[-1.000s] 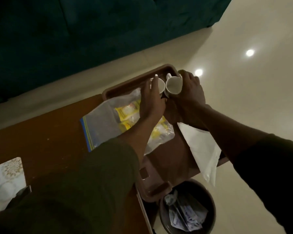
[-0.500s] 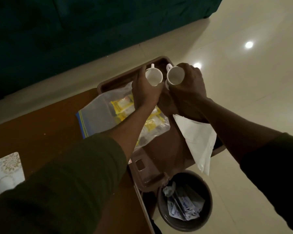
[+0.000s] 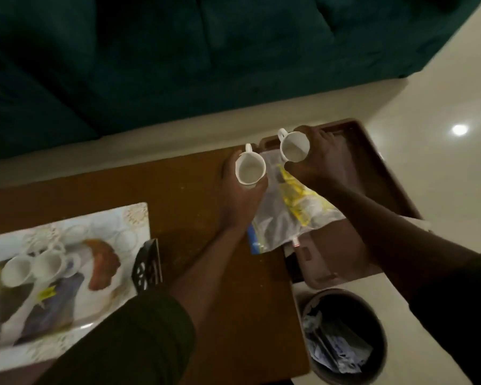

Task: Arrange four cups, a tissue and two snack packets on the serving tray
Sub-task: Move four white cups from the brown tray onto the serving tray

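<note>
My left hand (image 3: 239, 201) grips a small white cup (image 3: 250, 169) from below, held over the wooden table (image 3: 195, 195). Just right of it, my right hand (image 3: 322, 159) holds a second white cup (image 3: 294, 147) above the far-left corner of a brown tray (image 3: 372, 162). A clear zip bag with yellow snack packets (image 3: 297, 207) lies half on that tray, half on the table. At the left, a white patterned tray (image 3: 117, 218) carries two more white cups (image 3: 16, 269) (image 3: 49, 263). A sliver of white tissue (image 3: 419, 225) shows behind my right forearm.
A black cut-out holder (image 3: 147, 263) stands at the white tray's right edge. A round bin (image 3: 342, 334) with paper waste sits on the floor below the table's right end. A dark green sofa (image 3: 178, 51) runs along the far side.
Both hands have lifted their cups off the brown tray's far corner and carried them left; the left cup is now over the table. The view swung left, revealing the white tray.
</note>
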Motion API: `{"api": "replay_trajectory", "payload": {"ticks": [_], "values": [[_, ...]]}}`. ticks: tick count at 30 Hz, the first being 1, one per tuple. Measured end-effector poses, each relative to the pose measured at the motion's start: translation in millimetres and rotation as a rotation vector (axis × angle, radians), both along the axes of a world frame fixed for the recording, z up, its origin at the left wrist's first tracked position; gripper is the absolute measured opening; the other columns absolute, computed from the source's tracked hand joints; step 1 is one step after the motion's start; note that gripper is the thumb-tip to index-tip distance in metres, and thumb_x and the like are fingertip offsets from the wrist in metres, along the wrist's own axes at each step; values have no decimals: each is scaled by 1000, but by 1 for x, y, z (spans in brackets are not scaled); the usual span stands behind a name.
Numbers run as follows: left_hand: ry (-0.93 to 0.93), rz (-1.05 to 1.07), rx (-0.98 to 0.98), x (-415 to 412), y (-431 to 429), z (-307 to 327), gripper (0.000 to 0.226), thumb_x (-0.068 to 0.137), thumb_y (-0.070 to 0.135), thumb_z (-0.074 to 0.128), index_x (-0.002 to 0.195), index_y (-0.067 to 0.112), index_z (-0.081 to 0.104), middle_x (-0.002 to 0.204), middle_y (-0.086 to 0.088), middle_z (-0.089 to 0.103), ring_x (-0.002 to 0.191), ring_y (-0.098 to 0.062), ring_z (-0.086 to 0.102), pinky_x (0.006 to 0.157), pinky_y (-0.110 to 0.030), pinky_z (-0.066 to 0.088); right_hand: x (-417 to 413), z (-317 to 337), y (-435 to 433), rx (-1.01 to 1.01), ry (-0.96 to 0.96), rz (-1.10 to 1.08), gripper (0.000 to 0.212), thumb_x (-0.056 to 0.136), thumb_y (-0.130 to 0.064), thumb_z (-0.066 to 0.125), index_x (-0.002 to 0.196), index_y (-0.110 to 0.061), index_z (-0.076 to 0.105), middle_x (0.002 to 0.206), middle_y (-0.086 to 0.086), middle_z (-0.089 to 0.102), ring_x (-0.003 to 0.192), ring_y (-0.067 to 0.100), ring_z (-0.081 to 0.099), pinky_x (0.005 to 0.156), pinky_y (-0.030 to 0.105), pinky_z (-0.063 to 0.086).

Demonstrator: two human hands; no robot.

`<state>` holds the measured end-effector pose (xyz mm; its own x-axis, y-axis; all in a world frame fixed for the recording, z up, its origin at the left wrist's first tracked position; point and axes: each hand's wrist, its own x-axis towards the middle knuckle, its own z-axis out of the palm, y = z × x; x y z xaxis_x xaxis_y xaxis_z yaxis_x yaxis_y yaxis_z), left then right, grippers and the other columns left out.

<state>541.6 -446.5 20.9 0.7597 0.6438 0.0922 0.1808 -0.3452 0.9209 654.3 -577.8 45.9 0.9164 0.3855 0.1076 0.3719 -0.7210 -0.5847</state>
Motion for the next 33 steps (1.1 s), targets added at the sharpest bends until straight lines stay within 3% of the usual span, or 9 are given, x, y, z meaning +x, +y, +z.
{"api": "replay_trajectory", "payload": {"ticks": [2,6,8,10,13,17,20,25,33], "values": [[-2,52,23,-33,27,8,60,74,30,81,127,19,55,121,4,63,107,-8,60,86,-11,48,-30,1,33,25,35,60,52,61,-25,78,108,-16,58,108,2,63,103,27,53,74,25,31],[28,196,131,-96,88,34,62,73,46,77,126,29,52,123,10,62,108,-4,58,83,-8,43,-93,8,106,29,51,171,50,66,-32,78,109,-18,57,110,2,63,104,25,54,76,26,32],[11,246,174,-125,117,48,62,72,48,78,124,27,52,121,8,63,105,-4,59,82,-9,44,-124,12,142,37,38,220,53,67,-33,78,113,-15,58,113,4,63,105,26,54,77,24,31],[-3,296,235,-158,147,59,60,71,49,78,121,25,53,117,7,65,101,-5,60,80,-8,45,-155,18,181,76,117,294,53,73,-34,77,117,-11,57,118,8,62,109,28,55,88,34,45],[40,377,339,-214,183,59,56,72,47,75,117,19,55,111,3,66,100,-12,61,84,-22,49,-202,25,229,38,154,418,54,72,-29,78,120,-17,55,121,3,61,113,23,54,89,41,51],[224,487,257,-296,207,30,65,70,46,79,122,19,51,118,-2,65,110,-22,61,91,-41,53,-272,16,265,-1,193,559,70,60,-27,85,123,-20,54,124,4,59,113,21,53,83,34,51],[346,558,202,-352,223,-2,68,68,39,84,123,16,51,119,-7,65,111,-28,61,91,-49,53,-315,-9,277,-146,235,672,74,61,-24,82,127,-21,49,127,3,56,118,22,51,81,29,47],[437,614,118,-395,255,-31,70,63,37,85,121,19,50,119,-4,61,110,-30,60,82,-38,48,-353,-39,287,-296,243,789,78,61,-13,77,131,-21,44,133,3,52,121,28,51,84,39,53],[475,528,47,-401,273,-59,74,66,40,84,125,15,46,121,-9,60,112,-30,57,83,-41,50,-373,-71,312,-327,255,839,81,63,2,71,136,-22,47,136,1,46,127,23,43,77,31,48]]}}
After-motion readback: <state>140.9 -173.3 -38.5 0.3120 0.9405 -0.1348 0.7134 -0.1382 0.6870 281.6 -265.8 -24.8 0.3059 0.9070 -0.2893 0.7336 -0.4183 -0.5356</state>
